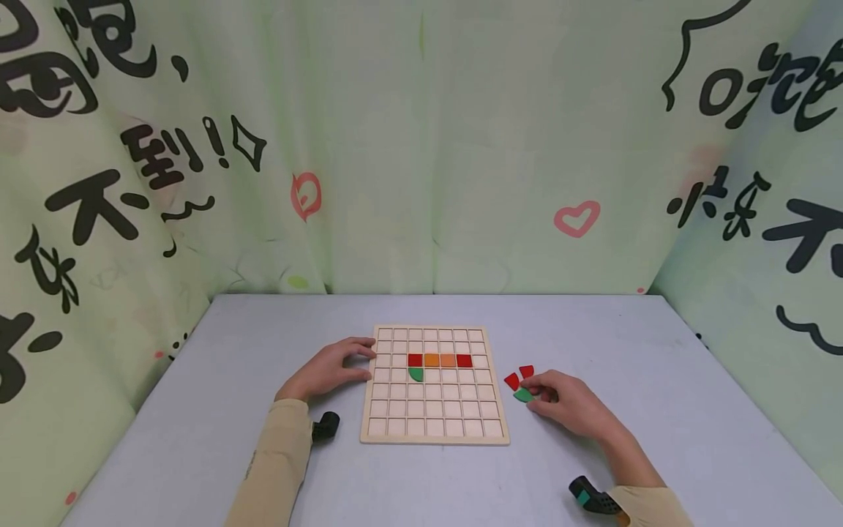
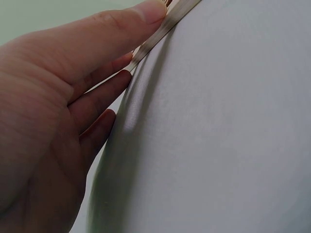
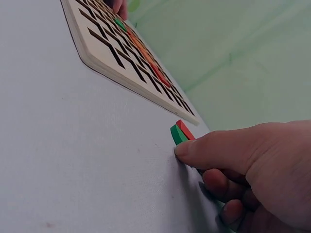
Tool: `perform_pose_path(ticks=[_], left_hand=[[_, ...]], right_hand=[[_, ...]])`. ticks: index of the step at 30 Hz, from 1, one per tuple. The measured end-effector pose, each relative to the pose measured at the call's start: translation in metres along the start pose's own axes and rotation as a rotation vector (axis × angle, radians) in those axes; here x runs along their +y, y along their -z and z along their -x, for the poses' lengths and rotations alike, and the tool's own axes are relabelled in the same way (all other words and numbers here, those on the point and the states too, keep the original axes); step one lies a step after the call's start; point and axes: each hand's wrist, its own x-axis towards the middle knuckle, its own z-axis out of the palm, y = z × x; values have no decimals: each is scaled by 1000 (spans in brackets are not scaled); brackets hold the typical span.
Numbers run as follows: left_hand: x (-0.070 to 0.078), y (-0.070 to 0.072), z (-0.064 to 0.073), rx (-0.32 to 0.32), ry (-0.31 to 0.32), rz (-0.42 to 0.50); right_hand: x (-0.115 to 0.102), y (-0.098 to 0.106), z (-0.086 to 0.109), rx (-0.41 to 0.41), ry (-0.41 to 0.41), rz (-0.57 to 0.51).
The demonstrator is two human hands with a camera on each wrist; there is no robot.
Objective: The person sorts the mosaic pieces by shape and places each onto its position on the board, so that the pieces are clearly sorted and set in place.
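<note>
A pale wooden grid board (image 1: 435,440) lies on the table. One row of it holds a red square (image 1: 415,360), two orange squares (image 1: 439,360) and another red square (image 1: 464,361); a green quarter-round piece (image 1: 416,374) sits below the left red one. My left hand (image 1: 337,368) rests against the board's left edge, its fingers (image 2: 104,92) extended along the rim. To the right of the board, my right hand (image 1: 568,401) pinches a second green quarter-round piece (image 1: 523,395) between thumb and fingers, low over the table. Two red pieces (image 1: 511,381) lie close beside its fingertips.
The white table (image 1: 263,322) reaches back to a pale green curtain (image 1: 494,146) with black lettering, which also hangs along both sides. A black wrist camera (image 1: 326,427) is on the left wrist, and another wrist camera (image 1: 593,498) is at the right sleeve.
</note>
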Motion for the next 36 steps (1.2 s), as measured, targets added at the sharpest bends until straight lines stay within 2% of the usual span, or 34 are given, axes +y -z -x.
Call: perform_pose_path(ticks=[11,16,25,36], left_hand=[[-2,0,0,1,-5,3],[-3,0,0,3,-5,8],[-1,1,1,4,-15,0],[-1,3,2,-4,-32,-15]], right_hand=[[5,1,-2,-8,63,-10],[4,-1,-3,19,89,-12],[-10,-7,-3,60,183,-133],[-26,-13,-6,33,139,-118]])
